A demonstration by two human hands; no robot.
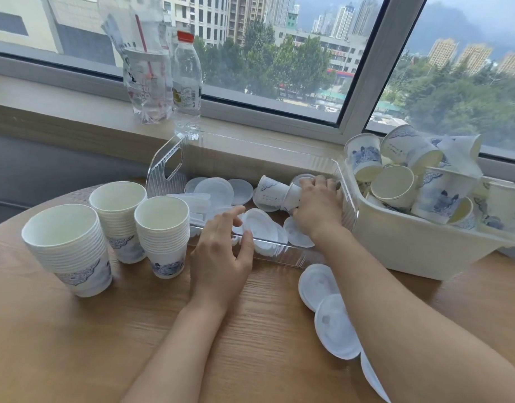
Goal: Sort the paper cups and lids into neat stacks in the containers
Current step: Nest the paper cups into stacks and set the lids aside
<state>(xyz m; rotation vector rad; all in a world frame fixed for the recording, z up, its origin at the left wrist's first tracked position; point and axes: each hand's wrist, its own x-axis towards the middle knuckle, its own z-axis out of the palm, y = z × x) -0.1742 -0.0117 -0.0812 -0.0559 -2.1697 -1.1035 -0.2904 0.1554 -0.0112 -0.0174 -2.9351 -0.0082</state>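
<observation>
Three stacks of white paper cups with blue prints (70, 251) (118, 219) (163, 237) stand upright on the left of the wooden table. A clear plastic container (166, 164) behind them holds several white lids (214, 190). Inside it, my right hand (317, 207) grips a paper cup (275, 193) lying on its side. My left hand (221, 254) rests at the container's front wall, fingers relaxed near a tilted lid (260, 228). A cream bin (410, 245) on the right is heaped with loose cups (395, 184). More lids (331, 324) lie on the table under my right forearm.
On the window ledge stand a clear water bottle with a red cap (188, 80) and a plastic bag with a cup and straw (147, 82). The table's round edge curves along the left side. A window frame post (366, 65) rises behind the bin.
</observation>
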